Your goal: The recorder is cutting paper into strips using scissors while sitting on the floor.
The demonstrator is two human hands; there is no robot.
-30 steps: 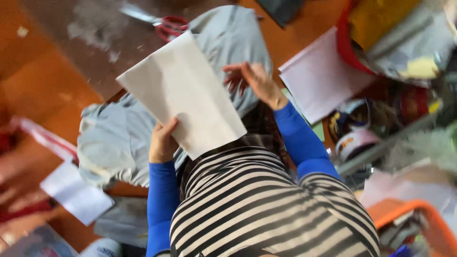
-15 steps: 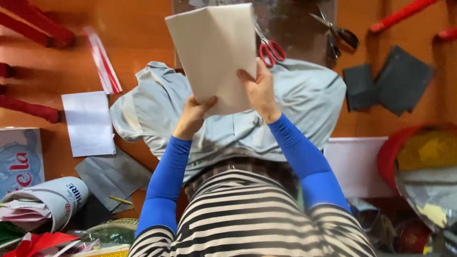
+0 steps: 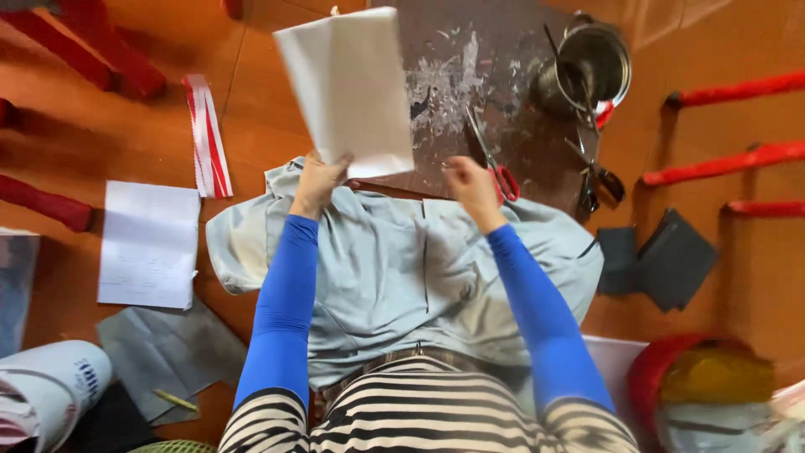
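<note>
The left hand (image 3: pixel 319 180) pinches the lower left corner of a white sheet of paper (image 3: pixel 352 88), fingers clenched on its edge, and holds the sheet upright and slightly tilted above the floor. The right hand (image 3: pixel 471 186) is apart from the sheet, to the right of its lower edge; its fingers curl loosely, and whether they grasp anything cannot be told. Red-handled scissors (image 3: pixel 495 164) lie just beside and partly behind this hand, blades pointing away from the person. Both forearms wear bright blue sleeves (image 3: pixel 281 310), and a black-and-white striped garment (image 3: pixel 419 411) fills the bottom of the view.

Under the arms a pale blue-grey garment (image 3: pixel 402 277) is spread flat on the orange-brown floor (image 3: pixel 101 126). Beyond it lies a dark board (image 3: pixel 503 92) strewn with pale scraps. At the board's far right corner stands a metal pot (image 3: pixel 595 63), and a second pair of scissors with dark handles (image 3: pixel 599 180) lies near it.

To the left lie a white sheet (image 3: pixel 149 243), a red-and-white striped strip (image 3: pixel 205 134) and grey cloth pieces (image 3: pixel 163 352). To the right are dark grey squares (image 3: pixel 662 260), red bars (image 3: pixel 729 155) and a red basin (image 3: pixel 662 377).
</note>
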